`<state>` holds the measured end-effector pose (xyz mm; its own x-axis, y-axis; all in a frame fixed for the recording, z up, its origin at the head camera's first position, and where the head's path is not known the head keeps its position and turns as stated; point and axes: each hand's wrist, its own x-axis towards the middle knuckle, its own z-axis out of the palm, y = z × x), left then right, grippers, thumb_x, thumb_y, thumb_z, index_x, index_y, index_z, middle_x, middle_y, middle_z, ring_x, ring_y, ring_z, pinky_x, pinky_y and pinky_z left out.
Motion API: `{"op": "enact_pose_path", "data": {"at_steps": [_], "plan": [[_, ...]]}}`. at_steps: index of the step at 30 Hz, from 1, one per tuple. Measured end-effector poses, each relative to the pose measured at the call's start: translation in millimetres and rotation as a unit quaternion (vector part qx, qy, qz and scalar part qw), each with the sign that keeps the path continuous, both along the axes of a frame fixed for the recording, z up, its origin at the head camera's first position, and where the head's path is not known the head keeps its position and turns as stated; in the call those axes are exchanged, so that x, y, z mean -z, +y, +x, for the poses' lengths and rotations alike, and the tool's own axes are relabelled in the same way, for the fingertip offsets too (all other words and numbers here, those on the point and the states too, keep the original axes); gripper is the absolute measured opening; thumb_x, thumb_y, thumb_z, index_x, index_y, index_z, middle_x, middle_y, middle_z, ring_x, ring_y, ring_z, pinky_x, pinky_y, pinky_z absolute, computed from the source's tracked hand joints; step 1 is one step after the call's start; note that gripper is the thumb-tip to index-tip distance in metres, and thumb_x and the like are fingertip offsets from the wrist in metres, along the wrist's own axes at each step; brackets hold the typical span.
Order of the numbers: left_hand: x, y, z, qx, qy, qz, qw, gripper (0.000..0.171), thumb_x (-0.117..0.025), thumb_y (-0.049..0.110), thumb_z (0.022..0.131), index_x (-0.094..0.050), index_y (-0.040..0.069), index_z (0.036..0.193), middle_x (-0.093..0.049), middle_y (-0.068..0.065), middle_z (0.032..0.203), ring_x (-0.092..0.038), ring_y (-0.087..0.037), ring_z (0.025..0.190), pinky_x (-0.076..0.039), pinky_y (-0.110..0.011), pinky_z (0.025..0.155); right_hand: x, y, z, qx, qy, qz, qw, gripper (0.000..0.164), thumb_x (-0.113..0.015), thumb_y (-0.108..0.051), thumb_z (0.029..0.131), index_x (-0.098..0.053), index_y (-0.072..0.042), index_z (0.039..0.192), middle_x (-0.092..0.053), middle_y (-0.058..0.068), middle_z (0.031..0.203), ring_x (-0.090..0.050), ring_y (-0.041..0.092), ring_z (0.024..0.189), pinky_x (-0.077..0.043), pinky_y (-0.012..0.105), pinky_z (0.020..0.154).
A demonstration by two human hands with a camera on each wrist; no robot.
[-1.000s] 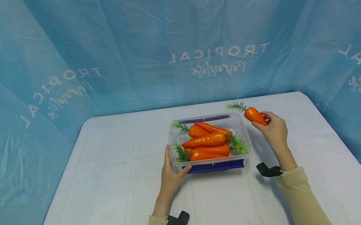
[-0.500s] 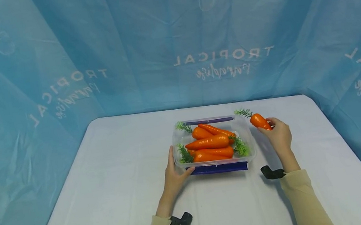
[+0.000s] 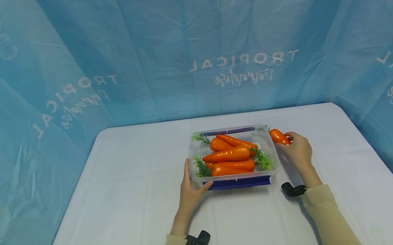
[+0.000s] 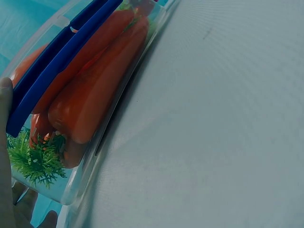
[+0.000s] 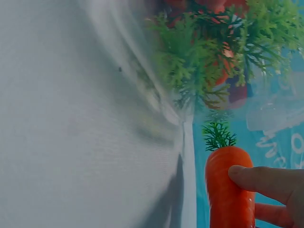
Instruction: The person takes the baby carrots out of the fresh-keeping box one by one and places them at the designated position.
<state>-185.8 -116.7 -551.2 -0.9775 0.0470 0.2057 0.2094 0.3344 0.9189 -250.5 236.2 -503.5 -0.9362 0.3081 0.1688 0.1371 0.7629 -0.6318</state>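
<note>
A clear plastic container (image 3: 235,177) with blue clip flaps (image 3: 238,183) holds several orange carrots (image 3: 226,155) with feathery green tops. My left hand (image 3: 189,193) grips its front left corner, thumb on the front flap and fingers along the left side; the left wrist view shows the flap (image 4: 52,73) beside the thumb. At the right side, my right hand (image 3: 297,152) pinches another carrot (image 3: 277,137) by its lower end. That carrot's leafy top (image 3: 261,129) overlaps the container's back right corner. In the right wrist view, the thumb presses the carrot (image 5: 230,190).
The container stands on a white-covered table (image 3: 129,183). A blue curtain (image 3: 155,52) with mirrored white lettering hangs behind the table and at both sides. Dark wrist mounts (image 3: 197,240) stick out at both sleeves.
My right hand has brought the carrot left and slightly lower, up to the container's right side. The left hand keeps its hold. The whole view shifted slightly between the two earlier frames.
</note>
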Motion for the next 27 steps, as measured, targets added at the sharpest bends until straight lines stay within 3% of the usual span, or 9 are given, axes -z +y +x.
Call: {"op": "enact_pose_path", "data": {"at_steps": [10, 16, 27], "plan": [[1.7, 1, -1.5, -0.002, -0.003, -0.001, 1.0000, 0.106, -0.077, 0.037, 0.078, -0.006, 0.018, 0.155, -0.019, -0.011, 0.160, -0.022, -0.030, 0.146, -0.020, -0.053, 0.118, 5.9, 0, -1.5, -0.005, -0.007, 0.006, 1.000, 0.046, -0.072, -0.023, 0.082, -0.061, 0.006, 0.117, -0.066, 0.028, 0.102, -0.063, 0.038, 0.084, -0.052, 0.048, 0.074], [1.6, 1, -1.3, -0.001, -0.004, 0.000, 1.0000, 0.107, -0.078, 0.035, 0.078, -0.007, 0.011, 0.154, -0.019, -0.012, 0.160, -0.022, -0.032, 0.146, -0.020, -0.054, 0.117, 8.6, -1, -1.3, -0.007, -0.008, 0.016, 1.000, 0.046, -0.072, -0.022, 0.082, -0.061, 0.007, 0.117, -0.066, 0.028, 0.102, -0.063, 0.039, 0.083, -0.052, 0.048, 0.074], [-1.1, 0, -0.6, 0.003, -0.006, 0.003, 1.0000, 0.107, -0.078, 0.037, 0.078, -0.007, 0.010, 0.154, -0.019, -0.012, 0.160, -0.021, -0.031, 0.146, -0.020, -0.053, 0.117, 10.8, 1, -1.8, -0.019, -0.022, 0.023, 0.999, 0.046, -0.072, -0.023, 0.082, -0.061, 0.008, 0.114, -0.067, 0.029, 0.099, -0.064, 0.038, 0.081, -0.052, 0.048, 0.069]]}}
